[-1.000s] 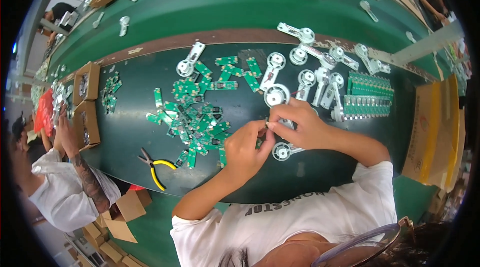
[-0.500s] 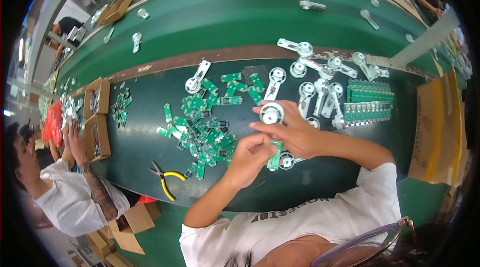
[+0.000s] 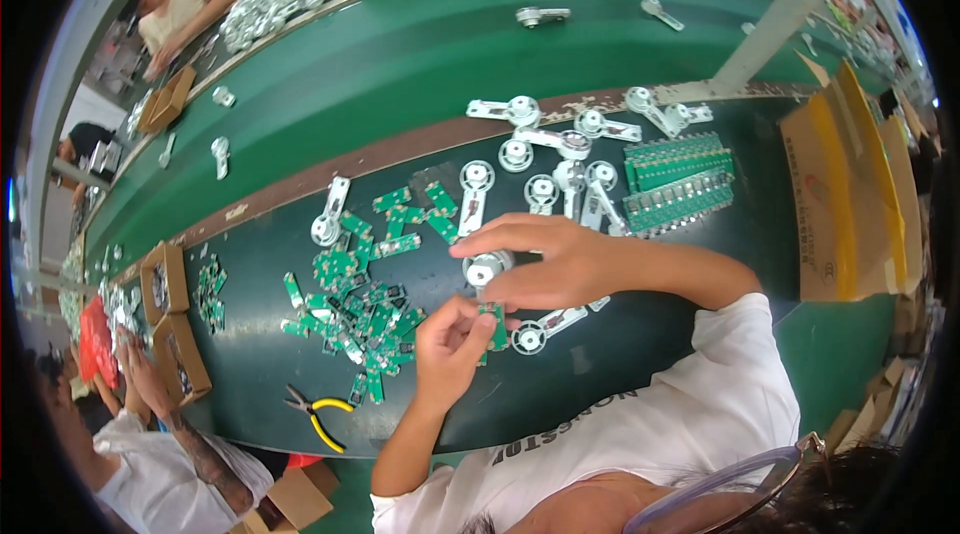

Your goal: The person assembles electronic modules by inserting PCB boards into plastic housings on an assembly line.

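My left hand (image 3: pixel 446 349) pinches a small green circuit board (image 3: pixel 499 330) between thumb and fingers. Just beyond it, my right hand (image 3: pixel 575 262) is around a white part with a round, ringed head (image 3: pixel 482 271); the head shows between its forefinger and thumb, and the rest is hidden. Both hands nearly meet above the dark table. Left of them lies a loose pile of green circuit boards (image 3: pixel 372 322). A white part with a round head and flat handle (image 3: pixel 530 337) rests by my right wrist, and several similar ones (image 3: pixel 572 177) lie beyond.
Panels of joined green boards (image 3: pixel 680 184) lie at the right, before a cardboard box (image 3: pixel 835 194). Yellow-handled pliers (image 3: pixel 328 417) sit near the front edge. A green conveyor belt (image 3: pixel 400 64) runs behind, carrying scattered white parts. At left a co-worker's tattooed arm (image 3: pixel 205 449) shows beside small boxes (image 3: pixel 180 359).
The whole view has shifted, so the table's things appear farther left and mostly lower. My right hand now covers more of the white part. The left still holds the circuit board.
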The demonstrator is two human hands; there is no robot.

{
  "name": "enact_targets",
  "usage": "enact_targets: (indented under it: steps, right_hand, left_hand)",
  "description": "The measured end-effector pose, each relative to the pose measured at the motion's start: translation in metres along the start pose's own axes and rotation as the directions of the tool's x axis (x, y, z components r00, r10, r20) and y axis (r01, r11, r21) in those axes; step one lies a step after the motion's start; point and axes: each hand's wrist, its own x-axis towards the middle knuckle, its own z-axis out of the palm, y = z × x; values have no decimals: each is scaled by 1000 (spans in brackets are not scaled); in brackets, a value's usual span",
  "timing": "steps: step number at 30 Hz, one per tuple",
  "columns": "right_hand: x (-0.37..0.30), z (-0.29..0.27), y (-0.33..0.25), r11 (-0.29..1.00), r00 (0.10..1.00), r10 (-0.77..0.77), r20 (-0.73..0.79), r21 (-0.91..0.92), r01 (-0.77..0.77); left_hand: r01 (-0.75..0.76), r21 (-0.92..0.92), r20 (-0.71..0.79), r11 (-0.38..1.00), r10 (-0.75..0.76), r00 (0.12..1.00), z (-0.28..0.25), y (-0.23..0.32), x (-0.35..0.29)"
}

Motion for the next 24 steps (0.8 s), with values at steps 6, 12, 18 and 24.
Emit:
enact_targets:
  steps: [6,12,18,24]
  right_hand:
    - [-5,-3,5,982,990,-128,57,-134,134]
    - [-5,4,2,980,994,-111,27,-161,113]
    - [-1,-6,-10,987,989,119,83,97,-127]
    - [0,1,-6,935,971,224,85,262,-239]
  left_hand:
    - [8,24,-103,1000,-5,995,9,2,5]
    - [-65,208,-174,976,102,979,4,2,4]
    - [-6,42,-183,999,14,983,14,4,5]
    - [-55,-47,-227,997,43,973,13,0,4]
